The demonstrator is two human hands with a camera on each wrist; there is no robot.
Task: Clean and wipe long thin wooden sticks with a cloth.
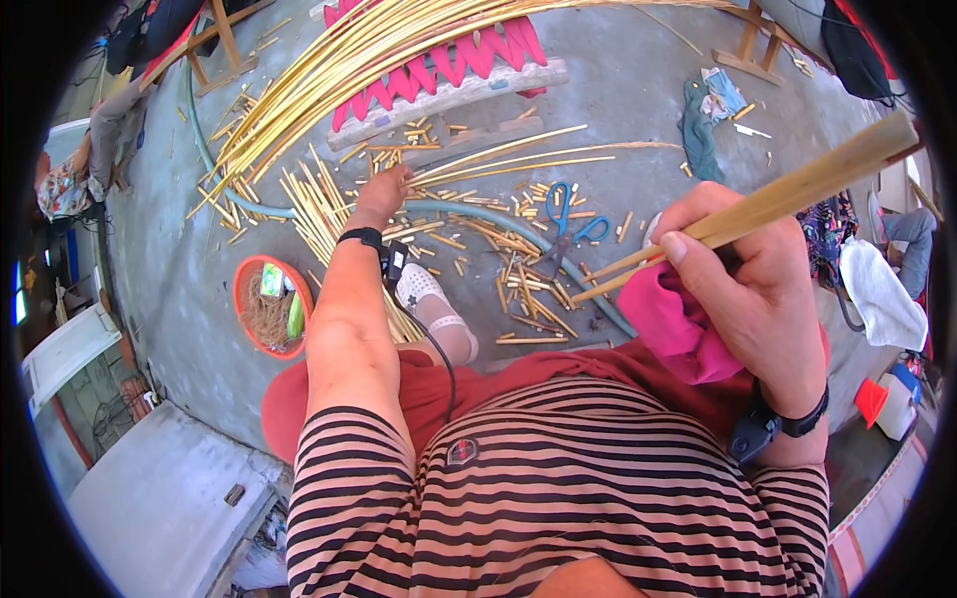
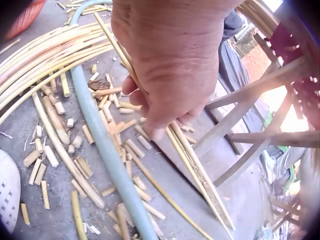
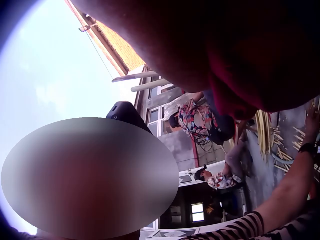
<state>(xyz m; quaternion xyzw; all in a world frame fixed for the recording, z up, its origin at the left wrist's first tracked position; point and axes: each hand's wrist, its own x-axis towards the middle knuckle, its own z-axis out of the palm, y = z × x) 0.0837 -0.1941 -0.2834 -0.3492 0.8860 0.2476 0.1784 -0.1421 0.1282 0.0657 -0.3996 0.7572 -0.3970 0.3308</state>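
Note:
My left hand (image 1: 384,191) reaches forward and down, low over the floor. It grips a few thin yellow canes (image 2: 197,182), which stick out on both sides of the fist in the left wrist view. Close to my chest, my right hand (image 1: 763,284) holds a pale wooden stick (image 1: 812,184), thick at the upper end and parted into two narrow prongs at the lower end. Bunched under those fingers is a bright pink cloth (image 1: 678,334). In the right wrist view the held stick is hidden and the hand is dark.
Short cane offcuts (image 2: 135,150) litter the floor around a blue-green hose (image 2: 102,127). Blue-handled scissors (image 1: 563,214) lie among them. A long cane bundle (image 1: 299,95) arches over a wooden rack (image 1: 449,100). An orange basket (image 1: 242,311) stands left of my white shoe (image 1: 424,289). Other people sit nearby.

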